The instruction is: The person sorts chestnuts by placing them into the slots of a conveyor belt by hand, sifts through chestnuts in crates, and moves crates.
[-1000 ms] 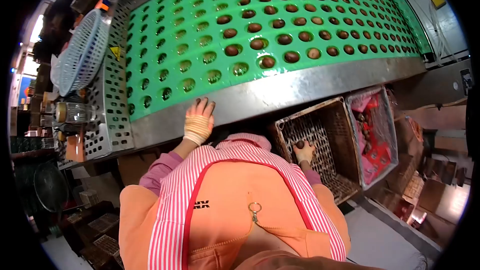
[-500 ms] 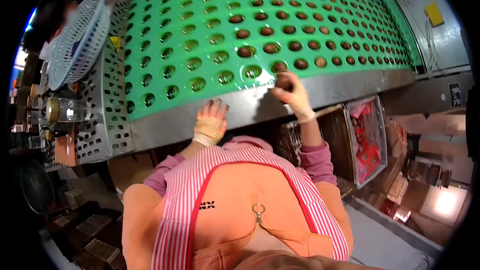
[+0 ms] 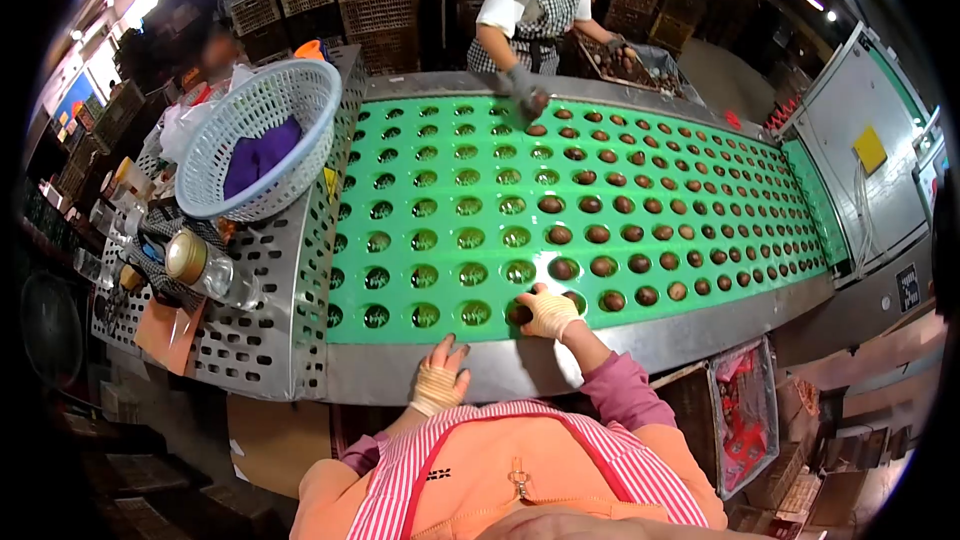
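Observation:
A green conveyor sheet (image 3: 400, 290) has rows of oval cups; those on the right hold dark brown eggs (image 3: 603, 266), while many on the left show only wet, glossy bottoms. My right hand (image 3: 550, 314), banded with tan wrapping, reaches over the front row. Its fingers are around a dark brown egg (image 3: 520, 315) at one of the cups; the hand partly covers it. My left hand (image 3: 440, 377), wrapped the same way, rests by the metal front edge (image 3: 480, 365) with its fingers apart and nothing in them.
Across the conveyor, a person's gloved hand (image 3: 527, 92) holds a dark egg; a crate of eggs (image 3: 690, 90) is beside that person. On the left stand a light blue basket (image 3: 330, 110) with purple cloth and a glass jar (image 3: 225, 280). A lined crate (image 3: 765, 430) sits lower right.
The view has tilted up, bringing the other person into sight. My right hand has carried the egg leftward to a front-row cup. My left hand stays near the metal edge.

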`<move>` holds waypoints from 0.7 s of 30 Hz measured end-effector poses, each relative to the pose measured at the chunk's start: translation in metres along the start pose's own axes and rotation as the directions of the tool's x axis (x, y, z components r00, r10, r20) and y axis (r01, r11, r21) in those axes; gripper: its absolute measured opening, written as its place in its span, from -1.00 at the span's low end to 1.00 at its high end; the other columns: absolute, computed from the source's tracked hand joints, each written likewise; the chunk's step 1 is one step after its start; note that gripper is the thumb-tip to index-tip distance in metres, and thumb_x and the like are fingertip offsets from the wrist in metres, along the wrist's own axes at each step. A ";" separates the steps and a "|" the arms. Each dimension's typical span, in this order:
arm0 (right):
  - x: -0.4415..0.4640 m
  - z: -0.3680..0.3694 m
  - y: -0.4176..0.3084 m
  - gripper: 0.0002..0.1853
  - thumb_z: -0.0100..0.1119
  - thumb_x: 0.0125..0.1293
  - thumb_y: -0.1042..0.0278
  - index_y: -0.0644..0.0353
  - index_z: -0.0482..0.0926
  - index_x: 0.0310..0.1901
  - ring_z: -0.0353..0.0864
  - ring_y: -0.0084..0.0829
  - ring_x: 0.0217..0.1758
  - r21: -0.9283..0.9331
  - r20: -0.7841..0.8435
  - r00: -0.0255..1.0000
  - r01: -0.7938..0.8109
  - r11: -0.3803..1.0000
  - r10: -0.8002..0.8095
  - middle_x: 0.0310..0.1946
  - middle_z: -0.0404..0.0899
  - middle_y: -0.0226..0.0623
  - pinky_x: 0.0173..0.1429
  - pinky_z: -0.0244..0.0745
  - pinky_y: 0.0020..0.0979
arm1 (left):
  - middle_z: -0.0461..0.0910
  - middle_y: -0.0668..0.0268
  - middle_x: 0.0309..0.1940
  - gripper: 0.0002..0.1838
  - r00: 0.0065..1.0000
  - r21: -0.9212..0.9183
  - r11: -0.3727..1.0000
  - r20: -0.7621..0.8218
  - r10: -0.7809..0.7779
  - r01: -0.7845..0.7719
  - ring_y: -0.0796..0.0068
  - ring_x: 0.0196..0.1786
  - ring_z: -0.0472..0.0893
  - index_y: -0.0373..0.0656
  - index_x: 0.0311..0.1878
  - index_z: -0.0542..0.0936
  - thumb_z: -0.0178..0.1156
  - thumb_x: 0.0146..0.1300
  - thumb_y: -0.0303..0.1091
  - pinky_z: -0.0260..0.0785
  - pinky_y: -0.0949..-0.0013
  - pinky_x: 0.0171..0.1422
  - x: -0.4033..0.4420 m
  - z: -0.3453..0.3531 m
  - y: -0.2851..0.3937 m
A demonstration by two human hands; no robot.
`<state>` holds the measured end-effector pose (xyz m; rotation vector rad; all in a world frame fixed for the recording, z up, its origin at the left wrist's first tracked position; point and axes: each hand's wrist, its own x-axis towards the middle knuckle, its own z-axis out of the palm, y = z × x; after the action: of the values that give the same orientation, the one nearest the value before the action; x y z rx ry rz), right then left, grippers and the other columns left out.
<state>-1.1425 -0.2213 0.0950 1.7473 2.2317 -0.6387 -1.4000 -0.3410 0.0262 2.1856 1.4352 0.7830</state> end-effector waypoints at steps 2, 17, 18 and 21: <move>0.004 -0.026 -0.007 -0.30 0.40 -0.05 0.00 -0.13 0.47 0.21 0.55 0.00 0.13 0.051 -0.029 1.000 0.011 0.999 -0.010 0.20 0.37 -0.02 0.16 0.51 -0.08 | 0.28 -0.02 0.31 -0.46 1.000 0.002 1.000 0.026 -0.009 0.009 -0.11 0.21 0.41 -0.04 0.25 0.47 0.18 0.19 -0.13 0.32 -0.07 0.26 0.001 0.000 -0.001; 0.012 0.027 0.054 -0.55 0.15 0.27 0.30 0.16 0.43 0.20 0.43 0.05 0.19 0.275 -0.725 0.684 0.176 0.945 0.083 0.08 0.47 0.01 0.22 0.43 -0.15 | 0.25 0.00 0.33 -0.46 0.999 -0.038 0.999 0.032 0.003 -0.002 -0.11 0.23 0.40 -0.04 0.23 0.46 0.22 0.14 -0.24 0.32 -0.05 0.28 0.002 0.001 -0.010; 0.003 0.046 0.083 -0.57 0.12 0.33 0.27 0.23 0.45 0.19 0.46 0.04 0.17 0.323 -0.816 0.555 0.202 0.925 0.164 0.10 0.48 0.02 0.24 0.41 -0.14 | 0.26 -0.02 0.32 -0.47 1.000 -0.044 0.999 0.021 0.014 -0.013 -0.13 0.23 0.39 -0.05 0.22 0.46 0.21 0.14 -0.23 0.31 -0.06 0.28 0.002 0.003 -0.014; -0.091 0.037 0.129 -0.51 0.12 0.35 0.10 0.29 0.49 0.18 0.51 0.04 0.16 0.521 -0.728 0.557 0.070 0.851 0.400 0.14 0.52 0.06 0.26 0.41 -0.17 | 0.30 -0.10 0.29 -0.50 0.996 -0.016 0.999 0.076 0.053 -0.052 -0.18 0.22 0.38 -0.13 0.20 0.47 0.17 0.19 -0.20 0.27 -0.08 0.29 0.010 -0.002 -0.008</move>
<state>-0.9983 -0.2924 0.0774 3.0167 2.4835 -0.3929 -1.4037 -0.3283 0.0251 2.2259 1.3360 0.7168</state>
